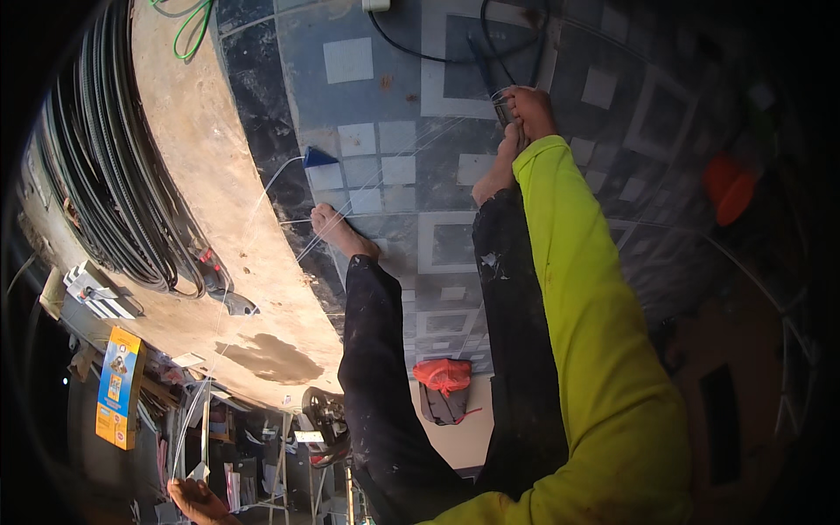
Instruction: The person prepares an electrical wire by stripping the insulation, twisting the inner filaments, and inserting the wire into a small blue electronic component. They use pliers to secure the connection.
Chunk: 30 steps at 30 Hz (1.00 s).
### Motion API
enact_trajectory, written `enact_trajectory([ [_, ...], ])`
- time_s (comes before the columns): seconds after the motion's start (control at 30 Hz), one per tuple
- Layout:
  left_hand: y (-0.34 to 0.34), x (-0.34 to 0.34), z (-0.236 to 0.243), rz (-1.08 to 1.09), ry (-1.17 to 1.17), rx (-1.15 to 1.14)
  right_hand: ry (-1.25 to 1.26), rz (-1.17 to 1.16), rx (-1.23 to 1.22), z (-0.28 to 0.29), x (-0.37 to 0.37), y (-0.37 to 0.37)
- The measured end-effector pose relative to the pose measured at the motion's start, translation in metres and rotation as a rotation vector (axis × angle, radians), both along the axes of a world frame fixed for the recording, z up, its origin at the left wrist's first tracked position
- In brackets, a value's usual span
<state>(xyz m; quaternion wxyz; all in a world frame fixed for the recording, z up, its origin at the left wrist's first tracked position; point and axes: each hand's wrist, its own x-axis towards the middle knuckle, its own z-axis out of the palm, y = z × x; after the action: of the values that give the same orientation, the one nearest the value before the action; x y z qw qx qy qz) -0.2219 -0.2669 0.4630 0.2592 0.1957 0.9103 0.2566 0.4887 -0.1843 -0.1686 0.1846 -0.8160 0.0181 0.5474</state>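
Note:
At the lower left, my left hand (198,501) is closed on a thin white cord (185,420), which runs up and across the floor. My right hand (532,111), in a yellow-green sleeve, is stretched far forward beside my bare right foot (497,173). Its fingers are curled round white strands that lead there from the left. Right by those fingers is a dark thing with two long prongs (483,68); its kind is unclear, and the hand partly hides it. My bare left foot (339,227) rests on the tiles near the strands.
A big coil of black ribbed tubing (109,157) lies on the tan ledge (206,131) at left. A small blue wedge (318,157) sits on the patterned tiles (348,59). A black cable (411,54) loops at the top. Farther off are a red-and-grey bag (444,398) and a motorbike (325,424).

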Motion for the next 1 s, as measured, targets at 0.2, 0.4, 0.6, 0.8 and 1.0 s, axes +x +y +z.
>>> enact_trajectory([
  [0.2, -0.044, -0.012, -0.017, 0.191, 0.178, -0.073, -0.172, 0.334, 0.059, -0.009, -0.006, -0.013],
  [0.4, -0.066, -0.030, -0.039, 0.201, 0.141, -0.117, -0.164, 0.506, 0.308, -0.008, -0.013, 0.030],
  [0.6, -0.074, -0.011, -0.062, 0.169, 0.144, -0.109, 0.175, -0.007, 0.795, 0.041, -0.025, 0.105],
  [0.8, -0.062, -0.021, -0.042, 0.182, 0.038, 0.167, 0.581, -0.302, 1.162, 0.187, 0.012, 0.163],
  [1.0, -0.013, -0.005, -0.026, 0.015, -0.270, 0.552, 0.511, -0.207, 1.360, 0.524, 0.108, 0.186],
])
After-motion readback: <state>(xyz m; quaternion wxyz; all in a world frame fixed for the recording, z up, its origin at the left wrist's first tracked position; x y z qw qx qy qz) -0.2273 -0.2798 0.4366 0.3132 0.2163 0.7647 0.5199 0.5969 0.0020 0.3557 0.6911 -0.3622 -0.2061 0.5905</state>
